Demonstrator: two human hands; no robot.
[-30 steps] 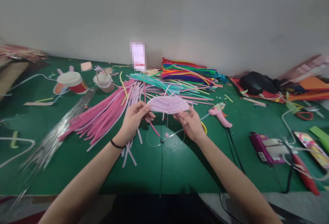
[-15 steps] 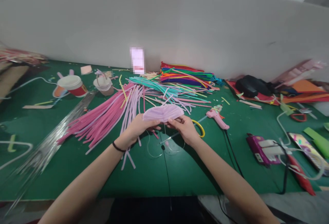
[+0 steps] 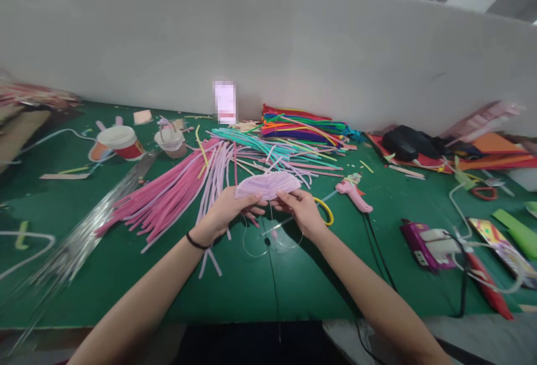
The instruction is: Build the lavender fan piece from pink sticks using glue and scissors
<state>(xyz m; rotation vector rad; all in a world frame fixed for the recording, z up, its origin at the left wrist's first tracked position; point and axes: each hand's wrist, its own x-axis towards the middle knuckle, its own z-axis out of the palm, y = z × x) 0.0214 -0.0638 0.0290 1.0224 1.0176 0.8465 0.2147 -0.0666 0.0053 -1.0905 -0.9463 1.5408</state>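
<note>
A pale lilac, ribbed fan-shaped piece (image 3: 268, 184) is held up over the table between my two hands. My left hand (image 3: 229, 208) pinches its lower left edge, thumb on the near face. On the other side my right hand (image 3: 300, 208) grips the lower right edge in the same way. A thin clear thread (image 3: 251, 253) loops on the table below the piece. Beside my right hand lies a yellow ring-shaped handle (image 3: 329, 213). Pink and lilac pipe cleaners (image 3: 168, 203) fan out to the left of my left hand.
A pink glue gun (image 3: 354, 194) with a black cord lies to the right. Multicoloured pipe cleaners (image 3: 302, 130) are piled at the back. Two cups, one a paper cup (image 3: 121, 142), stand at the left near silvery wire strips (image 3: 92, 225). A purple power block (image 3: 422, 246) sits at the right.
The fan-shaped piece and both hands stay nearly in place. My left thumb has moved slightly up onto the lower edge of the piece. The view has shifted slightly.
</note>
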